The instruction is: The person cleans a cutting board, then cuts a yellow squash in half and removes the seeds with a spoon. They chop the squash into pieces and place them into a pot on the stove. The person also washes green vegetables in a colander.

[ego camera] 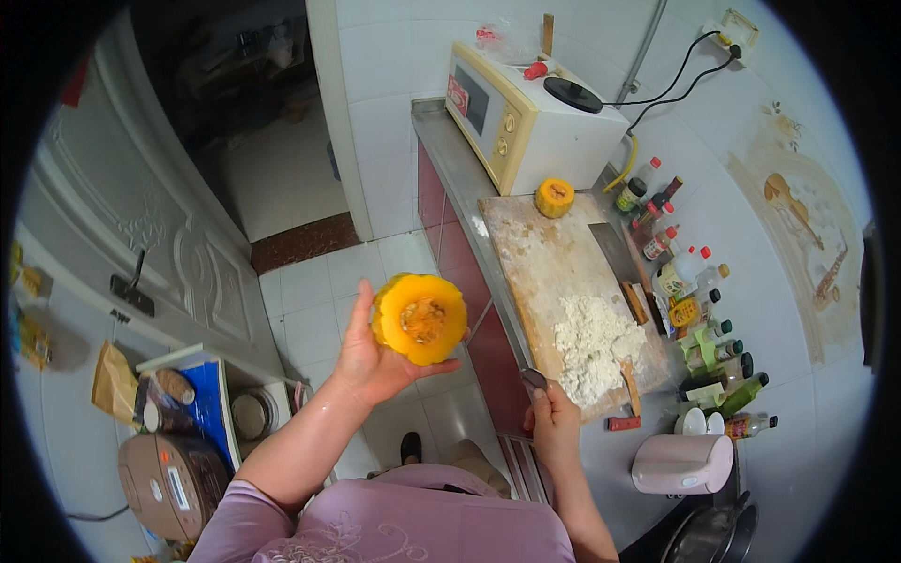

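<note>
Half a pumpkin (450, 317) rests in my left hand (369, 352), its cut face up, showing orange flesh with stringy pulp and seeds in the hollow. My right hand (552, 422) grips a metal spoon (533, 378) near the counter's front edge, apart from the pumpkin. On the floured wooden board (542, 260) lies a heap of crumbly dough or flour (591, 345), with a wooden-handled tool (631, 387) at its lower right. Another cut pumpkin piece (555, 198) sits at the board's far end. A cleaver (614, 252) lies along the board's right side.
A microwave oven (570, 141) stands behind the board. Several bottles (686, 310) line the wall at the right, with a pink electric kettle (683, 464) nearer me and pans (704, 535) beyond it. At the left are a rice cooker (165, 485) and an open door (155, 232).
</note>
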Action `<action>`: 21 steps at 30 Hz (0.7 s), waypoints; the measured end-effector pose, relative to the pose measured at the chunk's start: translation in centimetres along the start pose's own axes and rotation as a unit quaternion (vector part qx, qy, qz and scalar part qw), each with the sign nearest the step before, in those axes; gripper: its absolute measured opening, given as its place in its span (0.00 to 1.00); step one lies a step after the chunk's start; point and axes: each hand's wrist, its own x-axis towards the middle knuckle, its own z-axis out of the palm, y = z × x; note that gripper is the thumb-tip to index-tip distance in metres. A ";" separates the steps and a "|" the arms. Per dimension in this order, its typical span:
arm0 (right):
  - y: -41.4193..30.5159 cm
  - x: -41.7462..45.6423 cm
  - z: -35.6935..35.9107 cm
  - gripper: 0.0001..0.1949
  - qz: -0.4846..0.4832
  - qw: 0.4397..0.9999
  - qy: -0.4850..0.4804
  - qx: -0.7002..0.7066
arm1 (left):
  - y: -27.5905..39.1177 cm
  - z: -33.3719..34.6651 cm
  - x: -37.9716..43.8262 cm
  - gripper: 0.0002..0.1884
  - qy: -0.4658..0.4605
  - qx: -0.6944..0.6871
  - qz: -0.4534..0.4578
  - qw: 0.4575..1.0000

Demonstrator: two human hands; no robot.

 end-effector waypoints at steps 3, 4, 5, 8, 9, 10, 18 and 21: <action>-0.4 3.8 0.3 0.09 -0.035 0.994 0.061 -0.078 | 1.8 -0.3 5.3 0.41 0.019 0.025 -0.019 0.999; -1.2 5.3 0.2 0.09 -0.056 0.989 0.081 -0.114 | 2.4 -0.3 7.0 0.39 0.017 0.024 -0.029 0.999; -1.9 6.8 0.1 0.09 -0.076 0.981 0.100 -0.150 | 2.9 -0.3 8.7 0.37 0.015 0.024 -0.040 0.999; -3.2 12.0 0.6 0.09 -0.129 0.969 0.139 -0.158 | 4.5 -0.4 13.5 0.36 -0.001 0.033 -0.065 0.997; -4.2 13.9 0.7 0.09 -0.139 0.966 0.147 -0.159 | 5.1 0.1 14.8 0.36 0.017 0.052 -0.069 0.996; -5.4 15.8 0.8 0.10 -0.149 0.963 0.155 -0.160 | 5.5 0.6 16.0 0.37 0.035 0.070 -0.072 0.994; -9.6 25.8 1.0 0.16 -0.240 0.925 0.187 -0.229 | 8.8 1.5 25.8 0.32 0.007 0.146 -0.080 0.986; -10.5 27.8 1.3 0.16 -0.199 0.918 0.187 -0.289 | 9.4 1.2 29.3 0.29 -0.050 0.152 -0.097 0.982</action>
